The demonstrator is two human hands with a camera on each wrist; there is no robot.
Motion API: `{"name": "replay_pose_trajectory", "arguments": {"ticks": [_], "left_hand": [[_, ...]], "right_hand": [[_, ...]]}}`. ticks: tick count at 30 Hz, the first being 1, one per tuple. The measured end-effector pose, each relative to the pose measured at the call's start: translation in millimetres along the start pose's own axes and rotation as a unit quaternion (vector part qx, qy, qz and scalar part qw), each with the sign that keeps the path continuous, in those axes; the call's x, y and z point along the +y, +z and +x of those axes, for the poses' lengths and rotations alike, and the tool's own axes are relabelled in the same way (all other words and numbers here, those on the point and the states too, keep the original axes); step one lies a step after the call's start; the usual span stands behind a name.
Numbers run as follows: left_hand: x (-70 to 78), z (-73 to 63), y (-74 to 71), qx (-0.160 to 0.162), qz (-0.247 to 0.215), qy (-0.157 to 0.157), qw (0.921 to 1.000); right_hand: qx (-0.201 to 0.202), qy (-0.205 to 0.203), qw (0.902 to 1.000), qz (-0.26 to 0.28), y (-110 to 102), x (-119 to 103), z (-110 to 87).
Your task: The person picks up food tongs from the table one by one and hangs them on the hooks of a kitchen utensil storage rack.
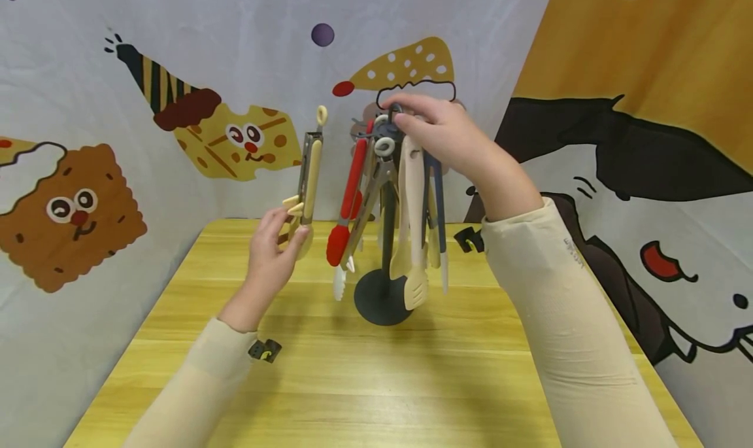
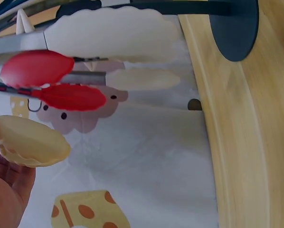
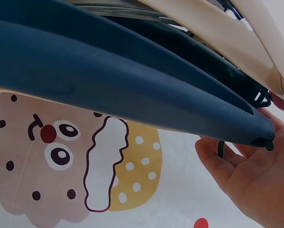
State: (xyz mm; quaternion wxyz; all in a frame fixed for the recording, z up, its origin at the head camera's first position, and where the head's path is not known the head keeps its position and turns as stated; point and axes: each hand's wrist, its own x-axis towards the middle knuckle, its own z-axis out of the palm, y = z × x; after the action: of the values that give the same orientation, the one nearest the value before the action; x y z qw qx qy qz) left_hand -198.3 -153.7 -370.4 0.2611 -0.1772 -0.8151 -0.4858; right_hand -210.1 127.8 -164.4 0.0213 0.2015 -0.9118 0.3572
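Observation:
My left hand (image 1: 272, 255) holds a pair of cream-yellow kitchen tongs (image 1: 314, 173) upright, left of the utensil stand, with the hanging ring at the top. In the left wrist view the scalloped head of these tongs (image 2: 35, 142) shows at the fingers. With thumb and fingers my right hand (image 1: 450, 134) grips the top of a dark rotating utensil stand (image 1: 369, 307). Red tongs (image 1: 353, 180), white-tipped tongs (image 1: 367, 206) and a beige slotted utensil (image 1: 415, 284) hang from it. In the right wrist view a blue handle (image 3: 132, 99) hangs close by the right hand.
The stand's round base rests on a light wooden table (image 1: 329, 382). Behind it hangs a white cloth (image 1: 247, 16) printed with cartoon food. Small dark wrist pieces (image 1: 266, 350) sit at the cuffs of both sleeves.

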Motion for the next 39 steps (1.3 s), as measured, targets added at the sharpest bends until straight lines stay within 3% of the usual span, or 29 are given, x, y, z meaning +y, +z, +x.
{"name": "replay_pose_trajectory", "arguments": {"ticks": [20,39], "left_hand": [[13.2,-13.2,11.7,-0.007,-0.035,0.071,0.9968],[16.1,-15.3,18.5,-0.025,-0.008,0.054,0.9982]], "right_hand": [[-0.002,0.003,1.0000,0.005,0.3,0.5,-0.8],[0.003,-0.004,0.9999,0.012,1.7,0.3,-1.6]]}}
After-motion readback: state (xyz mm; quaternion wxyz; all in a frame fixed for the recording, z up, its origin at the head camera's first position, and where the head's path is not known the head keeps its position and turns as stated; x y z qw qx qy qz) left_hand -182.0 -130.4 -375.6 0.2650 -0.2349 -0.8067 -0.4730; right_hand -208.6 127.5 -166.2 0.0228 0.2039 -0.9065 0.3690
